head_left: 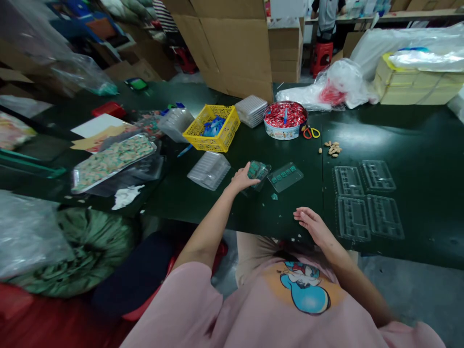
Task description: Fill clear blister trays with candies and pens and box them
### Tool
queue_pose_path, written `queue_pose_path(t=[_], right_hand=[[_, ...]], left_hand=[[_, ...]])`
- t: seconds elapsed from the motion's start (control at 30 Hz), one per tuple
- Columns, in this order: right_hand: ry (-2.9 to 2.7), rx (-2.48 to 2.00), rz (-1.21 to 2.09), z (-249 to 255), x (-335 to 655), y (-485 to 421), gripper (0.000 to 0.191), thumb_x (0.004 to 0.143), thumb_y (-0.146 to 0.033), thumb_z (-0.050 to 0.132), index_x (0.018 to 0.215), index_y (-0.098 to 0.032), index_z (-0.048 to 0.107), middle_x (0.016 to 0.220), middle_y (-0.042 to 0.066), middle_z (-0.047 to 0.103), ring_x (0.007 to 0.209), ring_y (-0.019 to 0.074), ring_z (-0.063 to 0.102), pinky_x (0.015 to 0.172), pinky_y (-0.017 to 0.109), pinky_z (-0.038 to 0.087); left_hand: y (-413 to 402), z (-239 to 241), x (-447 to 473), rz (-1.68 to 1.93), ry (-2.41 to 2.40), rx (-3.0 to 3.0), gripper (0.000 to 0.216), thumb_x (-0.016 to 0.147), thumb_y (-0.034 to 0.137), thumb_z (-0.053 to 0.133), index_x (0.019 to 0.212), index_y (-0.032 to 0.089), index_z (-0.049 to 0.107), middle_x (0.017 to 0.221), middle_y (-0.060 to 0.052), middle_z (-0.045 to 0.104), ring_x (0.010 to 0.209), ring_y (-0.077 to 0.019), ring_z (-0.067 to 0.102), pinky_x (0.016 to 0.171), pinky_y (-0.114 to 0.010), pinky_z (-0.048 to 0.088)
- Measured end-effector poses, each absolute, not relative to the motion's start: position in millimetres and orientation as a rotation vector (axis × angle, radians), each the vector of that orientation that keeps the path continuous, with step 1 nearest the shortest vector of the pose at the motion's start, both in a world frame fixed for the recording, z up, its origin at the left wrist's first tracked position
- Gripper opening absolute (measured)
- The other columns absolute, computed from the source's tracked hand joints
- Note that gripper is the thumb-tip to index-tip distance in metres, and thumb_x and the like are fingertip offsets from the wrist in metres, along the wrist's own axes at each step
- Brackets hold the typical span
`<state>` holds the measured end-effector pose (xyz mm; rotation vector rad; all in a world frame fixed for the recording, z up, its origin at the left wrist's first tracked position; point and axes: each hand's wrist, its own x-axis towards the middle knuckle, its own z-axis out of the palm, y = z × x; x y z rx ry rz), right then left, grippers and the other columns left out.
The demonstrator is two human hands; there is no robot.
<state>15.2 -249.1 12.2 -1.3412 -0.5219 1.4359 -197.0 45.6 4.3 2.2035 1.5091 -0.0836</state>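
Observation:
My left hand (242, 180) is at the middle of the dark green table, its thumb and fingers around the near left side of a clear plastic case (261, 169) with green pieces in it. Just right of that case lies a clear plastic tray (286, 177) with a row of green squares. My right hand (310, 223) hovers or rests by the table's near edge, fingers stretched out, holding nothing. A small green piece (274, 196) lies between the hands. Left of my left hand is a stack of clear plastic cases (209, 170).
Several clear trays (348, 181) lie at right, near peanuts (334, 149). Behind stand a yellow basket (213, 129), a round tub (283, 131) of red wrappers, scissors (311, 133) and a tall cardboard sheet (232, 48). A tray of pale green pieces (114, 162) is at left.

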Motion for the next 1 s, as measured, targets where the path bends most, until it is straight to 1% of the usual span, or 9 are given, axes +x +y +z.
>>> queue_pose_path(t=[0.13, 0.27, 0.33, 0.47, 0.53, 0.6, 0.77, 0.9, 1.0], right_hand=[[-0.614, -1.394, 1.384, 10, 14, -256, 0.040, 0.078, -0.056, 0.065, 0.103, -0.025, 0.064, 0.105, 0.005, 0.068, 0.097, 0.0201, 0.062, 0.084, 0.033, 0.045], [-0.637, -1.365, 1.351, 13, 15, -262, 0.036, 0.076, -0.053, 0.069, 0.098, -0.024, 0.066, 0.100, 0.004, 0.069, 0.096, 0.0201, 0.062, 0.087, 0.034, 0.046], [-0.641, -1.363, 1.339, 15, 17, -266, 0.036, 0.075, -0.052, 0.070, 0.096, -0.024, 0.065, 0.098, 0.004, 0.069, 0.097, 0.0201, 0.062, 0.088, 0.034, 0.046], [-0.651, -1.377, 1.307, 14, 22, -274, 0.036, 0.074, -0.052, 0.070, 0.097, -0.023, 0.065, 0.097, 0.003, 0.068, 0.095, 0.0191, 0.062, 0.089, 0.034, 0.045], [-0.648, -1.388, 1.291, 13, 24, -278, 0.036, 0.074, -0.051, 0.070, 0.097, -0.023, 0.065, 0.097, 0.003, 0.068, 0.095, 0.0190, 0.062, 0.090, 0.035, 0.045], [-0.646, -1.391, 1.289, 12, 24, -280, 0.036, 0.074, -0.052, 0.070, 0.097, -0.024, 0.066, 0.097, 0.004, 0.068, 0.095, 0.0193, 0.062, 0.090, 0.035, 0.046], [-0.657, -1.381, 1.299, 11, 23, -281, 0.036, 0.075, -0.052, 0.070, 0.097, -0.024, 0.065, 0.098, 0.003, 0.068, 0.096, 0.0197, 0.062, 0.092, 0.036, 0.046], [-0.664, -1.373, 1.288, 12, 23, -285, 0.033, 0.077, -0.049, 0.069, 0.098, -0.024, 0.065, 0.099, 0.003, 0.068, 0.096, 0.0188, 0.063, 0.093, 0.035, 0.045], [-0.671, -1.390, 1.245, 18, 27, -292, 0.031, 0.079, -0.048, 0.067, 0.099, -0.024, 0.065, 0.100, 0.003, 0.068, 0.097, 0.0186, 0.062, 0.094, 0.036, 0.045]], left_hand=[[44, 3, -197, -0.123, 1.530, 2.243, 0.105, 0.069, 0.063, 0.063, 0.154, 0.026, 0.014, 0.147, -0.018, 0.039, 0.132, -0.0360, 0.042, 0.104, -0.043, 0.035], [44, 8, -197, -0.109, 1.530, 2.278, 0.101, 0.072, 0.060, 0.061, 0.154, 0.026, 0.013, 0.148, -0.016, 0.039, 0.133, -0.0353, 0.042, 0.104, -0.044, 0.036], [44, 11, -197, -0.102, 1.529, 2.282, 0.099, 0.073, 0.055, 0.061, 0.154, 0.025, 0.014, 0.147, -0.015, 0.041, 0.133, -0.0338, 0.043, 0.104, -0.042, 0.037], [44, 12, -198, -0.132, 1.470, 2.265, 0.093, 0.074, 0.042, 0.057, 0.154, 0.019, 0.017, 0.142, -0.015, 0.048, 0.129, -0.0305, 0.049, 0.103, -0.036, 0.040], [43, 10, -198, -0.132, 1.447, 2.271, 0.093, 0.072, 0.038, 0.057, 0.154, 0.017, 0.017, 0.143, -0.015, 0.047, 0.130, -0.0297, 0.048, 0.105, -0.035, 0.040], [42, 8, -197, -0.114, 1.428, 2.303, 0.095, 0.070, 0.032, 0.057, 0.154, 0.018, 0.017, 0.147, -0.013, 0.043, 0.135, -0.0291, 0.042, 0.108, -0.035, 0.037], [32, 12, -193, -0.102, 1.422, 2.382, 0.091, 0.069, 0.016, 0.053, 0.154, 0.023, 0.020, 0.156, -0.010, 0.028, 0.144, -0.0290, 0.026, 0.115, -0.042, 0.029], [16, 34, -190, -0.064, 1.454, 2.480, 0.083, 0.076, 0.011, 0.045, 0.154, 0.026, 0.019, 0.158, -0.012, 0.023, 0.144, -0.0322, 0.025, 0.111, -0.055, 0.030], [-7, 58, -176, 0.036, 1.419, 2.637, 0.081, 0.079, 0.009, 0.040, 0.154, 0.028, 0.017, 0.160, -0.011, 0.018, 0.145, -0.0328, 0.022, 0.111, -0.061, 0.025]])
